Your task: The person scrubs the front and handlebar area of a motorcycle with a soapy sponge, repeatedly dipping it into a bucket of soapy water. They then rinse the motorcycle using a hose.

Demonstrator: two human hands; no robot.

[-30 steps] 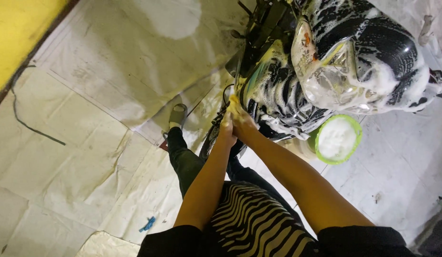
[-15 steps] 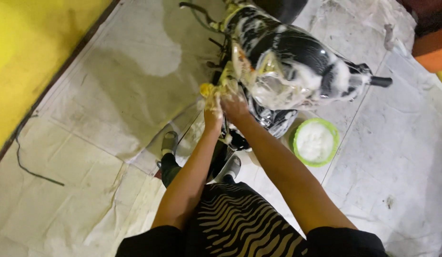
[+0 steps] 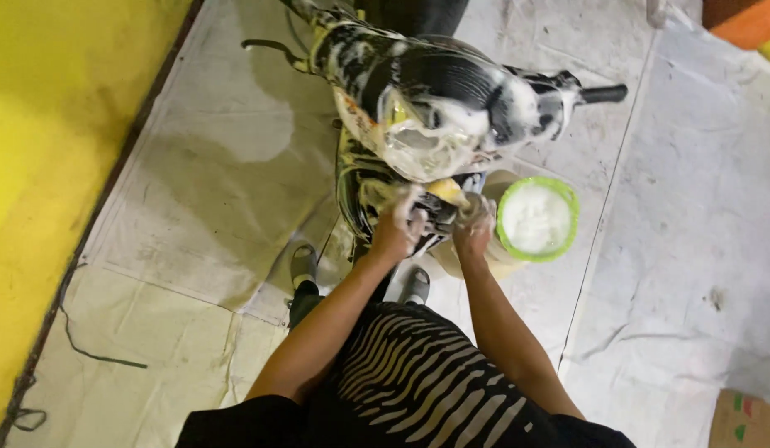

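wet concrete floor (image 3: 194, 166) pretty much fills the view, big pale slabs with darker damp patches and seams running across, and along the far left there's a bright yellow painted strip (image 3: 45, 166) with a dark edge. a thin black cable (image 3: 86, 353) lies on the floor down near the lower left. moving toward the middle, a black motorbike (image 3: 435, 91) stands covered in white soap suds, seen from above, one handlebar grip sticking out to the right. the person is right up against it, wearing a black and tan striped top (image 3: 418, 382), grey shoes (image 3: 302, 264) on the wet floor below. left hand (image 3: 397, 228) is foamy and pressed onto the lower front of the bike, fingers curled against the soapy part, though i can't tell if it's actually gripping anything under all that lather. right hand (image 3: 475, 228) is just beside it, closed around a yellow sponge (image 3: 445, 191) that pokes out between the two hands, touching the bike. just right of that hand sits a green-rimmed bucket (image 3: 567, 199) full of white foam, on the floor close beside the bike. further right it's more pale slab, an orange block (image 3: 746, 21) in the top corner and a bit of brown cardboard (image 3: 746, 419) in the bottom right corner.
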